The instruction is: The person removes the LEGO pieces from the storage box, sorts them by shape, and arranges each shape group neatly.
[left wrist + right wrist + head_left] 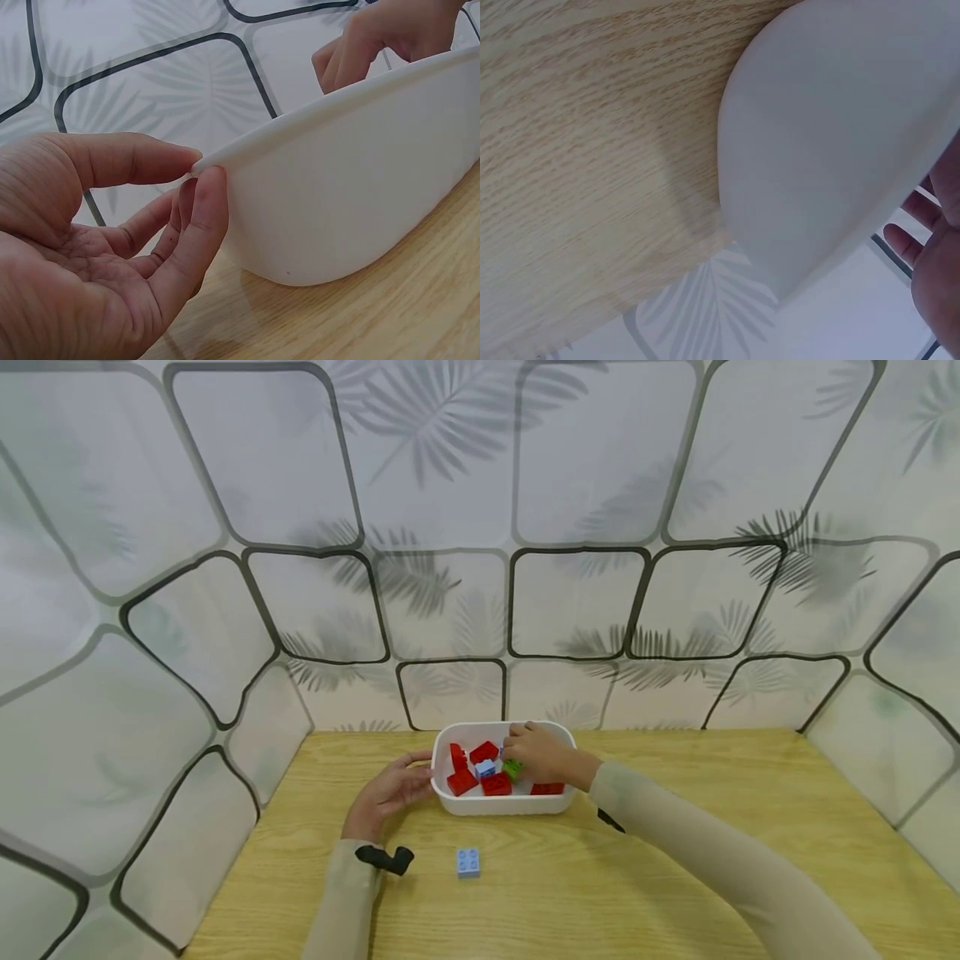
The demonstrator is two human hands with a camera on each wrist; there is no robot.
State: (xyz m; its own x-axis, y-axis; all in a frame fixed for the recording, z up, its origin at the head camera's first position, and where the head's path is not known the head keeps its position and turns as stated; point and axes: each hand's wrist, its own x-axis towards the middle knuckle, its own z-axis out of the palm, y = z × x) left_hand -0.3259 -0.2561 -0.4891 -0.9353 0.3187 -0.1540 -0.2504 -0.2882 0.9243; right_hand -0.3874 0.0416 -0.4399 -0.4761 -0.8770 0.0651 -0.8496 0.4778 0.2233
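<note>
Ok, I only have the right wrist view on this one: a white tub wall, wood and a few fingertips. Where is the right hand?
Observer: The right hand reaches inside the white tub, right above a green brick; whether its grip has closed on the brick is hidden.
Operator: What else is in there?
Observer: Several red bricks and a pale blue brick.
Operator: And the left hand?
Observer: The left hand pinches the tub's rim between thumb and forefinger.

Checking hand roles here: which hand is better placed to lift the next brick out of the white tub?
Right. The right hand is already inside the white tub, over the green brick. The left hand pinches the tub's rim, steadying it.
</note>
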